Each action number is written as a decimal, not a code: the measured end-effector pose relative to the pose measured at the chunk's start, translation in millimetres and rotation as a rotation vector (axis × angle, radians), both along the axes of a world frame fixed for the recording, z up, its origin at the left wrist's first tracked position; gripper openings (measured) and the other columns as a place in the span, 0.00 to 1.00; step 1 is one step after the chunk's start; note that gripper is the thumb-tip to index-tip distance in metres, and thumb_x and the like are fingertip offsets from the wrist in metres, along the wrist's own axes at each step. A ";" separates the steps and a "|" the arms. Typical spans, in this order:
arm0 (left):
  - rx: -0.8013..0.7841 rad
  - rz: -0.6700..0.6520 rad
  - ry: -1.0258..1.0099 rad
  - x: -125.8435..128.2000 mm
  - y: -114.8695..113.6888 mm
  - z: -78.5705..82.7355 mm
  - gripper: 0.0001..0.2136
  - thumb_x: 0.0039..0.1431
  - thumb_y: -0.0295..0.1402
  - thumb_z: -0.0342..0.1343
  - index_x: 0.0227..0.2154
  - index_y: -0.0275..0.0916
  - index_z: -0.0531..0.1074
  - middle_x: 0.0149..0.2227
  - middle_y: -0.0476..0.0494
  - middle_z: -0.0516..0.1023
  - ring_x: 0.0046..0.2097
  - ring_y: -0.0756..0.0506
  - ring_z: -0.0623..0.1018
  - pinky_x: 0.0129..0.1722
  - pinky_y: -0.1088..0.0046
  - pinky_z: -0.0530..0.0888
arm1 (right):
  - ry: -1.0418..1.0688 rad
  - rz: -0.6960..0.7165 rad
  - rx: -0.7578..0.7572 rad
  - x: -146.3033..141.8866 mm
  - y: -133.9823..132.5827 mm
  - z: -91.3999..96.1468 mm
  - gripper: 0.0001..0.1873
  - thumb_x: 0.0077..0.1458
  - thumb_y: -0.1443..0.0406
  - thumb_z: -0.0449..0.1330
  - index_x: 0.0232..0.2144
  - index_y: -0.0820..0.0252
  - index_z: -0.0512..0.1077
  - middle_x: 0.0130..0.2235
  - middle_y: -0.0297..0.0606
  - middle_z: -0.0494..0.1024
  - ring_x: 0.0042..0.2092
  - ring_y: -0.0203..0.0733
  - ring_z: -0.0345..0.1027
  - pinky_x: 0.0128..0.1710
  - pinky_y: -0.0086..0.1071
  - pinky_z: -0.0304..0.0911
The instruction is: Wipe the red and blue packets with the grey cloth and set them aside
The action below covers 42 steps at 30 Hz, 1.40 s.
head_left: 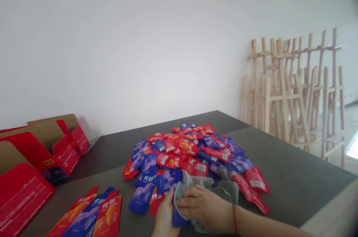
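A heap of red and blue foil pouches (192, 151) lies on the dark table (293, 170). At its near edge my right hand (205, 207), with a red string on the wrist, presses a grey cloth (223, 188) over a blue pouch (177, 220), fingers curled on the cloth. My left hand (165, 214) comes up from below and grips the left edge of that same pouch and cloth. A neat row of red and blue pouches (92, 214) lies flat to the left of my hands.
Flattened red and brown cartons (41, 155) lie stacked at the table's left edge. Wooden easel frames (296, 91) lean against the white wall at the right. The table's right edge runs close to my right forearm.
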<state>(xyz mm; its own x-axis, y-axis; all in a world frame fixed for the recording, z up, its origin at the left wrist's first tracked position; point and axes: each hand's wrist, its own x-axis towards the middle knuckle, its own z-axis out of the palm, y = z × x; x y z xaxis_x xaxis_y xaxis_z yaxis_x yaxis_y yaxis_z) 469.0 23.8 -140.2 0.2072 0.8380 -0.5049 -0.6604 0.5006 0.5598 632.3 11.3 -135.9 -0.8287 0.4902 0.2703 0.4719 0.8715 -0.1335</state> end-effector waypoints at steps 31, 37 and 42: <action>1.190 -0.671 1.262 -56.9 -12.6 -11.2 0.35 0.36 0.44 0.75 0.52 0.46 0.76 0.55 0.35 0.78 0.58 0.29 0.73 0.64 0.47 0.61 | -0.036 -0.051 -0.029 18.3 8.4 -2.9 0.17 0.59 0.69 0.55 0.50 0.59 0.74 0.55 0.38 0.76 0.52 0.46 0.65 0.52 0.42 0.61; 1.090 -0.600 1.172 -60.4 -8.7 -36.7 0.41 0.39 0.36 0.73 0.61 0.43 0.68 0.64 0.32 0.69 0.65 0.27 0.65 0.67 0.44 0.55 | 0.060 0.181 -0.108 7.4 -13.7 -0.7 0.14 0.62 0.70 0.54 0.47 0.61 0.74 0.49 0.40 0.80 0.50 0.42 0.70 0.55 0.37 0.63; 1.059 -0.554 1.046 -62.3 -13.1 -30.8 0.40 0.47 0.29 0.65 0.65 0.45 0.61 0.67 0.38 0.64 0.66 0.33 0.65 0.67 0.53 0.58 | 0.087 0.224 -0.197 -4.3 -23.7 -13.1 0.16 0.69 0.64 0.49 0.54 0.62 0.70 0.53 0.44 0.79 0.54 0.41 0.71 0.57 0.32 0.63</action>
<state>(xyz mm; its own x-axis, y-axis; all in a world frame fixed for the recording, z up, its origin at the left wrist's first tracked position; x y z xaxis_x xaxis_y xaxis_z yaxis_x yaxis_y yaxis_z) 406.7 10.7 -170.9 0.5435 0.8302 0.1240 0.3474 -0.3569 0.8671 628.0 -12.4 -148.9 -0.9000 0.3477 0.2631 0.2500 0.9059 -0.3419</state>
